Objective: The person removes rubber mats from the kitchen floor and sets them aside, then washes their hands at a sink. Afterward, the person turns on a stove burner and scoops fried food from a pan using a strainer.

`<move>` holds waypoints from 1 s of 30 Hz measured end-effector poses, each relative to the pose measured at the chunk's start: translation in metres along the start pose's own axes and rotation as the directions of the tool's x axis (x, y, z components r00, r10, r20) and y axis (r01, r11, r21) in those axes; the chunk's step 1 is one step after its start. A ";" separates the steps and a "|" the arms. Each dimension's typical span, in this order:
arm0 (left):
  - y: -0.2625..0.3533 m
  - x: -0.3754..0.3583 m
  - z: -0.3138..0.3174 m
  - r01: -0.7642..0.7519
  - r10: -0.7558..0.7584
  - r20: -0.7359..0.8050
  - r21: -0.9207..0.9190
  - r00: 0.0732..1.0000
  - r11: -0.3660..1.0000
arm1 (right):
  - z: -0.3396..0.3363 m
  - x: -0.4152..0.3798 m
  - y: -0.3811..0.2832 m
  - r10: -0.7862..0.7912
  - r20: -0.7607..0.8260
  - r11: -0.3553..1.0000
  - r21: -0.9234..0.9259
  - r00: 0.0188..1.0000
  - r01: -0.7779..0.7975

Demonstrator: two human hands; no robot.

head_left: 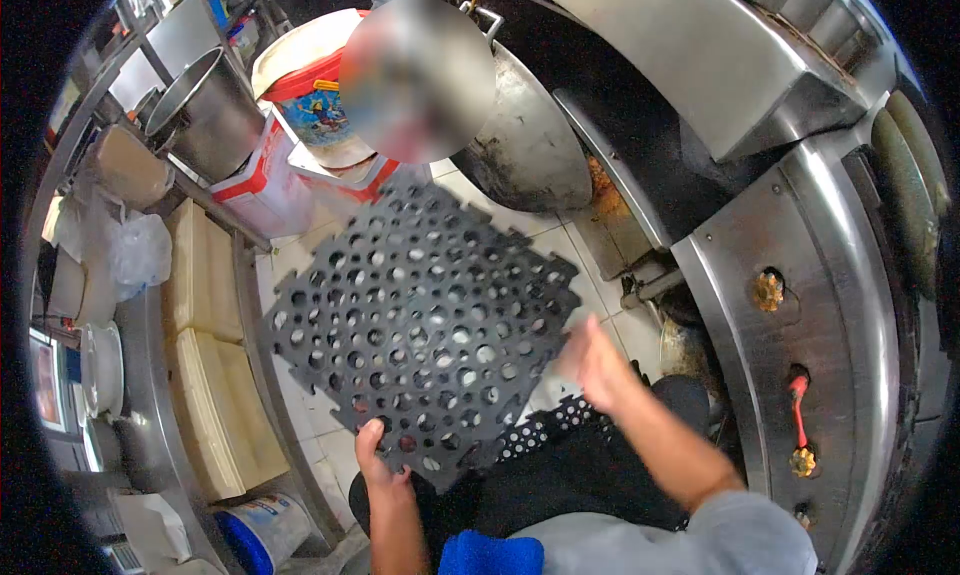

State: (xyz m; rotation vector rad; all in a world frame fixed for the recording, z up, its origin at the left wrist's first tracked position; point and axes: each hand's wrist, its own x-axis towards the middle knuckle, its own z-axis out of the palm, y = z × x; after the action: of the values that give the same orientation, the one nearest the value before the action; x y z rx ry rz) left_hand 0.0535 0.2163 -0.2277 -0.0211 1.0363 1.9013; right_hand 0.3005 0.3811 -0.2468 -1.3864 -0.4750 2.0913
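I hold a black perforated rubber floor mat [420, 315] up above the tiled floor, tilted like a diamond. My left hand [375, 460] grips its lower corner, thumb on top. My right hand [592, 360] is at the mat's right edge, fingers spread; whether it grips the mat is unclear from motion blur. Another black perforated mat [560, 430] lies on the floor beneath, by my feet.
A steel wok range [800, 305] with knobs runs along the right. A large wok [530, 140] leans ahead. A person crouches ahead beside red-and-white buckets [300, 85]. A steel counter [150, 375] with cutting boards, a pot and bags is on the left.
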 end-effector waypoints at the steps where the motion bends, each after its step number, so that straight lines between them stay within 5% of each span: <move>1: -0.004 0.008 0.010 0.019 -0.018 0.092 -0.003 0.996 1.000 | -0.003 -0.015 0.023 -0.010 0.259 0.989 0.142 0.966 -0.027; 2: -0.007 0.013 0.020 0.043 -0.043 0.175 0.001 0.984 0.999 | -0.002 -0.028 0.038 -0.049 0.492 0.957 0.272 0.869 -0.100; 4: -0.009 0.021 0.063 0.071 -0.088 0.331 0.063 0.939 0.995 | 0.035 -0.058 0.026 -0.362 0.542 0.912 0.374 0.759 0.168; 6: -0.015 0.026 0.116 0.095 -0.115 0.368 0.074 0.923 0.993 | 0.057 -0.052 -0.002 -0.388 0.157 0.877 0.367 0.908 0.311; 8: -0.026 0.050 0.155 0.107 -0.128 0.578 0.071 0.806 0.992 | 0.046 -0.029 -0.036 -0.417 0.202 0.828 0.486 0.886 0.279; 10: -0.031 0.067 0.191 0.044 -0.134 0.630 0.157 0.765 0.987 | 0.050 -0.025 -0.078 -0.587 0.218 0.737 0.544 0.780 0.402; 12: -0.035 0.083 0.215 -0.150 -0.084 0.686 0.275 0.723 0.950 | 0.045 -0.021 -0.107 -0.652 0.111 0.691 0.494 0.750 0.528; 14: -0.028 0.085 0.213 -0.144 -0.106 0.661 0.313 0.743 0.939 | 0.041 -0.014 -0.128 -0.635 -0.017 0.672 0.482 0.772 0.562; 15: -0.029 0.090 0.197 -0.283 -0.144 0.688 0.468 0.711 0.837 | 0.033 -0.001 -0.139 -0.706 0.092 0.634 0.525 0.703 0.568; 16: -0.031 0.094 0.178 -0.409 -0.199 0.699 0.598 0.686 0.689 | 0.034 0.001 -0.151 -0.696 -0.022 0.577 0.577 0.718 0.578; 20: -0.021 0.088 0.067 -0.455 -0.434 0.556 0.831 0.709 0.320 | 0.017 0.041 -0.205 -0.659 -0.120 0.460 0.717 0.743 0.524; 23: 0.028 0.031 0.003 -0.302 -0.514 0.334 0.942 0.790 0.148 | 0.030 0.063 -0.232 -0.705 -0.057 0.433 0.755 0.707 0.493; 27: 0.080 -0.093 -0.030 -0.086 -0.203 0.140 0.964 0.969 0.253 | 0.046 0.098 -0.254 -0.805 0.102 0.410 0.808 0.585 0.424; 30: 0.079 -0.177 -0.025 -0.046 -0.016 0.053 0.950 0.998 0.309 | 0.047 0.155 -0.285 -0.759 -0.027 0.408 0.759 0.651 0.508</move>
State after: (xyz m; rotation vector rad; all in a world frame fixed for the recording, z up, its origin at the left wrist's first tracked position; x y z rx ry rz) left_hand 0.0855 0.0564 -0.1199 0.7447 1.9977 0.9753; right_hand 0.2886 0.7003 -0.1723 -0.2654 -0.2041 1.5237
